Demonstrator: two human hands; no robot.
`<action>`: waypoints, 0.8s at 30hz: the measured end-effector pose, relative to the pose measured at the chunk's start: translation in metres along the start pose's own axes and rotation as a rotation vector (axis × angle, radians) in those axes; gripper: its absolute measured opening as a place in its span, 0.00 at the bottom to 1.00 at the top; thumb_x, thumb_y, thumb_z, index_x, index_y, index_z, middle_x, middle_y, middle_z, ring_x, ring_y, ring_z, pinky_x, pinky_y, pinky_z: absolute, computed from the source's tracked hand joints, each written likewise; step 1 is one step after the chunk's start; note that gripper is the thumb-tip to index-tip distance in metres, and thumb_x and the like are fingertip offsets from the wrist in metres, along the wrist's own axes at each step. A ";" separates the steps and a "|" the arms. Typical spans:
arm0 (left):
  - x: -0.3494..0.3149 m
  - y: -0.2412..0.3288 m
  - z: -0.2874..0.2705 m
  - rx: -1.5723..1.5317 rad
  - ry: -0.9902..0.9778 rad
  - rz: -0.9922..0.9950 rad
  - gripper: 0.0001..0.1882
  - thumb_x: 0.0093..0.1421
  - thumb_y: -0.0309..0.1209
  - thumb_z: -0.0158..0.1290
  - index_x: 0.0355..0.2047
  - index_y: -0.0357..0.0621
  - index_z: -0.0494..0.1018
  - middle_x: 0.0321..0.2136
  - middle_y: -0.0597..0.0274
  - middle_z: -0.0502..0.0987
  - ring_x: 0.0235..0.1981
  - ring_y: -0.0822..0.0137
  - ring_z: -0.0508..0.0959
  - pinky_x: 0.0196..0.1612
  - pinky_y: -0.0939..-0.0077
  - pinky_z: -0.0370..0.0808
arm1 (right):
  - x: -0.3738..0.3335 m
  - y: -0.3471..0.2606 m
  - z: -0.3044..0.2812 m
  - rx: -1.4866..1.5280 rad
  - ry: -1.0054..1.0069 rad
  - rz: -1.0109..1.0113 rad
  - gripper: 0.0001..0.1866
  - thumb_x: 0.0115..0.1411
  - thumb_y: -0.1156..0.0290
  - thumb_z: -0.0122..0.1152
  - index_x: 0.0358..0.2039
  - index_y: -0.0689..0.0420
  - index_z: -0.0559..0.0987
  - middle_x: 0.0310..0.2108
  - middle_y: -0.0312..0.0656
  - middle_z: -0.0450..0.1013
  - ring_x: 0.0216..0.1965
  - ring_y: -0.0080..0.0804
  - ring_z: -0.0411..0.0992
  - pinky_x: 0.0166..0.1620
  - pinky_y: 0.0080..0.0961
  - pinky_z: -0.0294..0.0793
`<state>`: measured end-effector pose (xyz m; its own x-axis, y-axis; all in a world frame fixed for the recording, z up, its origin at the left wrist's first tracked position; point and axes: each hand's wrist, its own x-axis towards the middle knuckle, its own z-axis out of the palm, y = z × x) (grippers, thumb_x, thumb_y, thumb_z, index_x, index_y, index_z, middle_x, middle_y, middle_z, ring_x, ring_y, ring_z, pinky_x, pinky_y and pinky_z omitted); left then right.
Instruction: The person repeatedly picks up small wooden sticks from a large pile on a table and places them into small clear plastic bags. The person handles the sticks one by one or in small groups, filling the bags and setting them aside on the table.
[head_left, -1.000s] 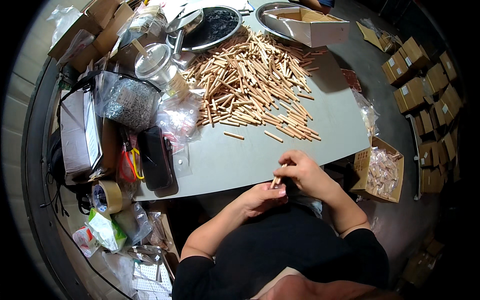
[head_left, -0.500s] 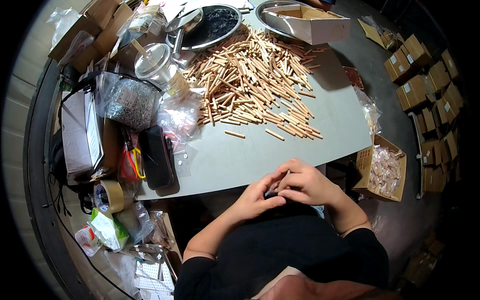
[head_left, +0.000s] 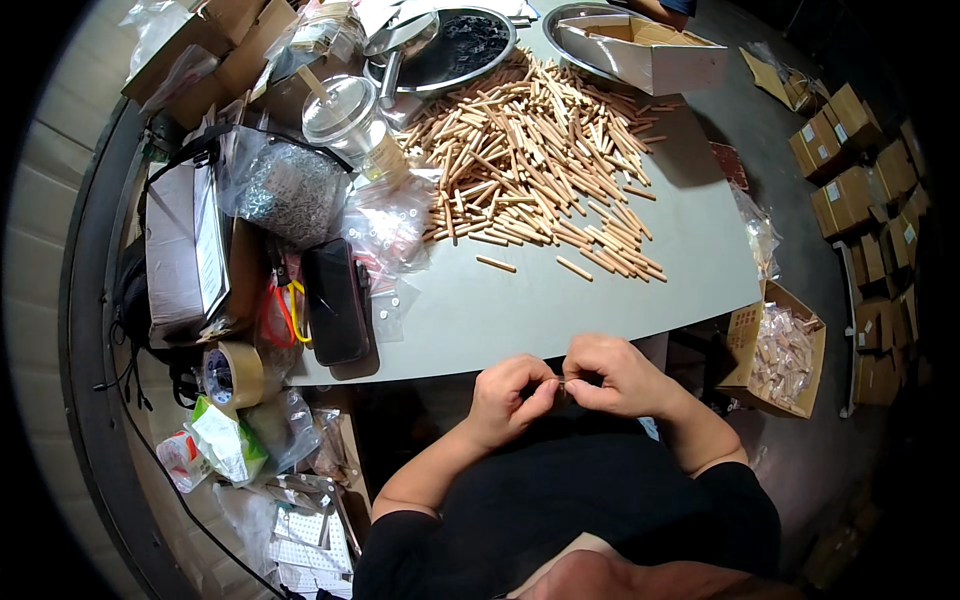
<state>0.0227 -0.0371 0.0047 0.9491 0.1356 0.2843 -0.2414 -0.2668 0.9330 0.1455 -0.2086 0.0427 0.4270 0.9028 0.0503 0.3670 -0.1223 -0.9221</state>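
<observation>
Just off the table's near edge, my left hand and my right hand meet at their fingertips, thumbs and forefingers pinched together. Something tiny and pale seems to sit between the two pinches; it is too small to name. A large pile of short wooden sticks covers the table beyond my hands. Two loose wooden sticks lie nearest, one of them a single stick at the pile's front.
On the left lie a black phone, scissors, a tape roll, a lidded plastic cup and a bag of small metal parts. A bowl of black material stands behind. At right is a carton of packed sticks.
My hands have drawn apart from a cupped, overlapping hold into a fingertip-to-fingertip pinch. The whole view has shifted slightly, so the table appears further right.
</observation>
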 end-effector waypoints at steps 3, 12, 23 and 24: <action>-0.003 0.001 -0.004 -0.015 0.006 -0.087 0.06 0.58 0.26 0.60 0.29 0.36 0.75 0.29 0.54 0.78 0.28 0.58 0.78 0.32 0.71 0.75 | -0.007 0.000 -0.007 0.015 -0.008 0.085 0.09 0.56 0.70 0.62 0.26 0.62 0.74 0.25 0.46 0.70 0.29 0.43 0.70 0.35 0.33 0.71; -0.022 -0.020 -0.057 1.060 0.268 -0.286 0.41 0.57 0.43 0.63 0.62 0.33 0.58 0.65 0.27 0.54 0.65 0.31 0.57 0.65 0.43 0.55 | -0.158 0.025 -0.117 -0.252 0.518 0.526 0.12 0.55 0.70 0.67 0.24 0.61 0.72 0.21 0.35 0.67 0.25 0.22 0.66 0.29 0.24 0.64; -0.021 -0.020 -0.029 0.867 0.096 0.056 0.33 0.48 0.27 0.68 0.55 0.32 0.70 0.41 0.46 0.72 0.50 0.45 0.74 0.53 0.55 0.74 | -0.078 0.039 -0.079 -0.544 0.665 0.439 0.09 0.54 0.74 0.63 0.35 0.64 0.79 0.33 0.50 0.76 0.35 0.44 0.75 0.41 0.35 0.74; -0.019 -0.021 -0.028 0.861 0.059 0.086 0.32 0.47 0.25 0.68 0.53 0.32 0.72 0.39 0.48 0.72 0.48 0.47 0.74 0.51 0.56 0.75 | -0.054 0.034 -0.065 -0.496 0.616 0.411 0.09 0.54 0.74 0.64 0.35 0.64 0.80 0.34 0.50 0.76 0.36 0.46 0.75 0.42 0.37 0.75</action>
<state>0.0040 -0.0073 -0.0139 0.9170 0.1244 0.3790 -0.0521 -0.9047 0.4229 0.1886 -0.2885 0.0332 0.9199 0.3838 0.0810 0.3413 -0.6814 -0.6475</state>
